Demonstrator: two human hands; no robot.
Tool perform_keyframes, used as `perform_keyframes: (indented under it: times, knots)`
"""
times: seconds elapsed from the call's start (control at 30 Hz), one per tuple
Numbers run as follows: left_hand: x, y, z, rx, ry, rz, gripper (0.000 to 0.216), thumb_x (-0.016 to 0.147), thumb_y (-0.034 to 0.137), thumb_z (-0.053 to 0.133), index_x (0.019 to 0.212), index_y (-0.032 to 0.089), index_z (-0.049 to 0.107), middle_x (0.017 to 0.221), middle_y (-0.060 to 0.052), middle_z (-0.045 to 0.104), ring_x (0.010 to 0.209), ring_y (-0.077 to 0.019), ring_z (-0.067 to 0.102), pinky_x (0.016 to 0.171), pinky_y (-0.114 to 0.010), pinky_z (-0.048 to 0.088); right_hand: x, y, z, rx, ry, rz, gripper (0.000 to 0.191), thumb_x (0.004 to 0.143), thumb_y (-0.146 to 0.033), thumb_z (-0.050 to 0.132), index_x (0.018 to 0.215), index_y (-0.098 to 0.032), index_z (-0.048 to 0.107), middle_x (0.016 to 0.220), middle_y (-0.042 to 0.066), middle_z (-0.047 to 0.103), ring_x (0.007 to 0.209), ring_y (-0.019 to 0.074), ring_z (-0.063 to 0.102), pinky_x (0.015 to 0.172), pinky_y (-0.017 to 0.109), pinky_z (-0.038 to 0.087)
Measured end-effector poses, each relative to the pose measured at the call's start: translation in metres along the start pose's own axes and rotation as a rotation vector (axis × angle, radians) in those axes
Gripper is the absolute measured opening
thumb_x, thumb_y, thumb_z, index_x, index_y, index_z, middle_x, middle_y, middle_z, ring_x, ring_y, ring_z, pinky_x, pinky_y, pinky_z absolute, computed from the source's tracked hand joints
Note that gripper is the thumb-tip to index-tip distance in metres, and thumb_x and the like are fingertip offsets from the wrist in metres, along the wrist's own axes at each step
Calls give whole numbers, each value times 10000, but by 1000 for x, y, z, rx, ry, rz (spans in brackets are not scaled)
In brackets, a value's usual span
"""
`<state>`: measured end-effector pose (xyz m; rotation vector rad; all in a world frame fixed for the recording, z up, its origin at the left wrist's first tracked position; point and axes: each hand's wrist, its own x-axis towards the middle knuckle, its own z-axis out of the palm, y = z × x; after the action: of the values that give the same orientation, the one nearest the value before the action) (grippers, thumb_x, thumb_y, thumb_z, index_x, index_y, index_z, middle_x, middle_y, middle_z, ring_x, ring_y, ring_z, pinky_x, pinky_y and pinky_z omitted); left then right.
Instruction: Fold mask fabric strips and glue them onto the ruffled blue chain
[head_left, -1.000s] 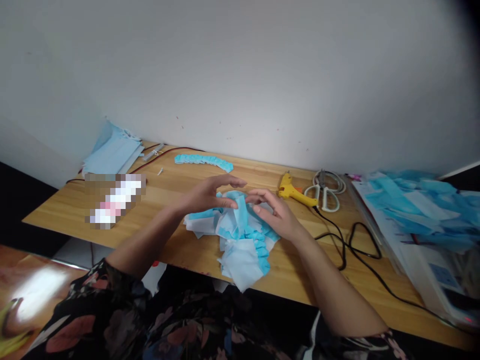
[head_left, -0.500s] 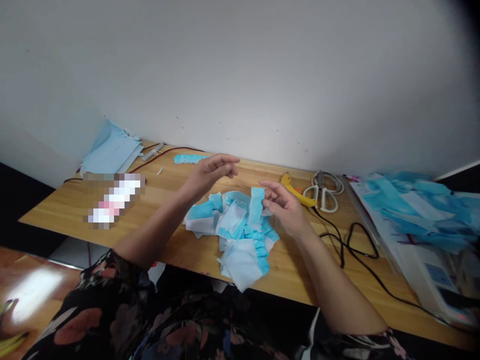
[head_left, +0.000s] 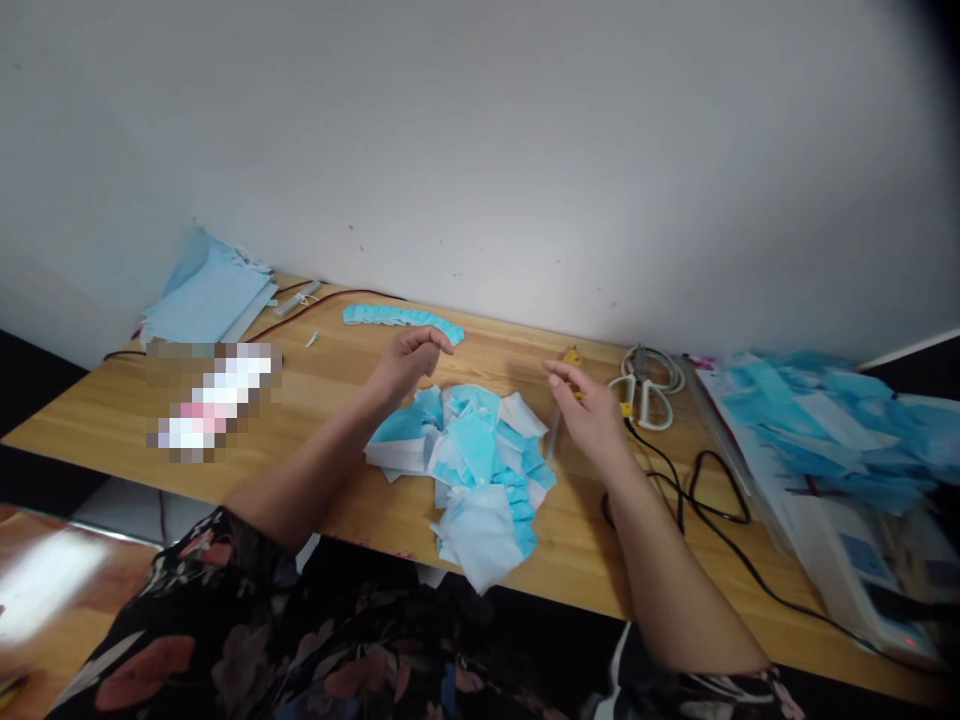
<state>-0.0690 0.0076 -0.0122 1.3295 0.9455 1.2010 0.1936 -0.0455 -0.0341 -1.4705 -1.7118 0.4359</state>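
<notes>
A heap of blue and white cloth pieces point(head_left: 472, 460) lies on the wooden table point(head_left: 315, 400) in front of me. My left hand point(head_left: 409, 362) hovers above the heap's far left edge with its fingers curled in, just short of a pleated blue strip point(head_left: 405, 318). My right hand point(head_left: 592, 412) is raised to the right of the heap with its fingers drawn together. A thin pale thing hangs below it, too faint to name. A yellow glue gun point(head_left: 572, 356) shows just behind that hand.
White-handled scissors point(head_left: 649, 385) lie right of the glue gun. A black cable point(head_left: 705, 485) loops across the table's right part. More blue pieces point(head_left: 825, 420) are piled on the far right, above a white device point(head_left: 870, 560). Light blue sheets point(head_left: 206, 295) are stacked at the back left.
Both hands have lifted off the heap and moved apart, the left back and left, the right toward the glue gun. The blue strip held up by the right hand no longer shows.
</notes>
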Motion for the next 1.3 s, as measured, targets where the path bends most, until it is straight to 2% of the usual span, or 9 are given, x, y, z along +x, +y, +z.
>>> perform_keyframes:
  times: [0.2, 0.37, 0.5, 0.63, 0.83, 0.97, 1.1, 1.2, 1.3]
  knots:
    - [-7, -1, 8, 36, -99, -50, 159, 707, 215, 558, 786, 146, 677, 463, 74, 385, 428, -51, 332, 453, -189, 260, 4, 16, 4, -411, -99, -89, 271, 913, -338, 502, 896, -211, 740, 1099, 114, 711, 1043, 301, 604, 925, 502, 411]
    - [-10, -8, 13, 160, -253, 58, 217, 805, 286, 582, 911, 137, 700, 676, -10, 641, 645, -105, 573, 624, -221, 439, -3, -1, 17, -477, -166, -121, 251, 901, -398, 542, 871, -225, 722, 1055, 91, 712, 998, 285, 588, 894, 464, 370]
    - [-12, -14, 16, 267, -341, 93, 309, 866, 373, 570, 1046, 150, 686, 971, -83, 721, 927, -171, 659, 798, -280, 506, -4, -2, 22, -393, -195, -135, 111, 862, -302, 584, 837, -222, 656, 920, 71, 702, 927, 257, 589, 860, 419, 369]
    - [-14, -14, 17, 329, -414, 136, 415, 911, 437, 514, 1199, 162, 630, 1092, -105, 713, 1046, -199, 651, 919, -341, 497, -2, 0, 21, -236, -168, -130, 81, 862, -259, 559, 805, -226, 606, 868, 47, 691, 885, 236, 602, 855, 404, 379]
    - [-17, -7, 16, 493, -520, 203, 436, 944, 436, 457, 1295, 208, 578, 1195, -89, 683, 1161, -222, 604, 1015, -379, 445, 0, 7, 16, 174, 36, 169, 172, 840, -387, 586, 832, -216, 579, 792, 13, 645, 714, 173, 578, 673, 303, 431]
    - [-17, -6, 15, 458, -524, 188, 448, 947, 436, 452, 1313, 201, 562, 1217, -101, 673, 1135, -219, 622, 980, -366, 473, 4, 12, 13, 419, 161, 306, 256, 772, -437, 648, 886, -217, 581, 750, -7, 625, 650, 148, 552, 594, 267, 429]
    - [-12, -11, 10, 349, -398, 197, 445, 933, 449, 482, 1271, 182, 594, 1248, -125, 653, 1146, -228, 615, 969, -374, 481, 7, 10, 9, 495, 163, 346, 401, 742, -446, 681, 1060, -219, 588, 723, -14, 642, 608, 145, 556, 547, 256, 428]
    - [-7, -10, 7, 327, -310, 221, 415, 915, 435, 518, 1226, 180, 623, 1211, -119, 671, 1114, -222, 623, 956, -373, 482, 6, -1, 3, 447, 113, 256, 448, 777, -433, 667, 1157, -211, 586, 781, 5, 688, 641, 148, 600, 574, 261, 457]
    - [-6, 2, 12, 371, -331, 241, 390, 870, 383, 589, 1208, 195, 629, 1195, -96, 679, 1074, -205, 629, 958, -368, 474, 5, -22, -5, 285, 56, 74, 391, 813, -380, 659, 1173, -231, 618, 858, 17, 719, 733, 164, 652, 659, 290, 501]
